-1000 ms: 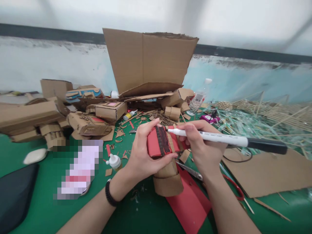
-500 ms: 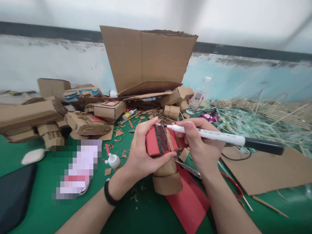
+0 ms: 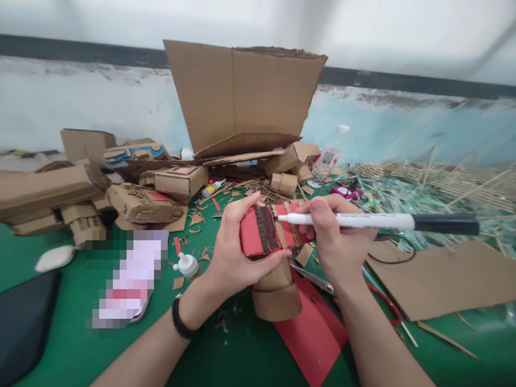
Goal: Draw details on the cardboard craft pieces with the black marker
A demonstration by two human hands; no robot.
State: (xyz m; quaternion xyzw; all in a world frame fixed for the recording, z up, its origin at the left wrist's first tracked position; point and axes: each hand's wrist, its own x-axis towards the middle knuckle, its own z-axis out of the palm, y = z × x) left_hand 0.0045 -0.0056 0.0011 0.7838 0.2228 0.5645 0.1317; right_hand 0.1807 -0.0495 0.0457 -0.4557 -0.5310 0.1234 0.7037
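My left hand [image 3: 236, 244] is wrapped round a cardboard model [image 3: 252, 236] with a red paper-covered top, holding it from its left side. Across the red part run cardboard strips, some coloured black and some plain brown. Below it a rounded brown cardboard piece [image 3: 277, 301] sticks out toward me. In my right hand [image 3: 336, 242] is a white marker [image 3: 368, 220] with a black end. Its tip meets the plain brown strip beside the dark patch. Under the model lie red paper [image 3: 312, 333] and scissors [image 3: 312, 277], partly hidden by my right wrist.
A small glue bottle [image 3: 188, 265] stands left of my left hand. Cardboard models [image 3: 181, 183] and scraps lie behind. A plastic bottle [image 3: 324, 161] stands at the back; a cardboard sheet [image 3: 447, 279] and a pile of thin sticks [image 3: 463, 183] are at right. A blurred phone [image 3: 133, 274] lies left.
The marker's tip has moved slightly right and down along the brown strip, and its far end has swung up. My right hand has shifted a little right; my left hand holds still.
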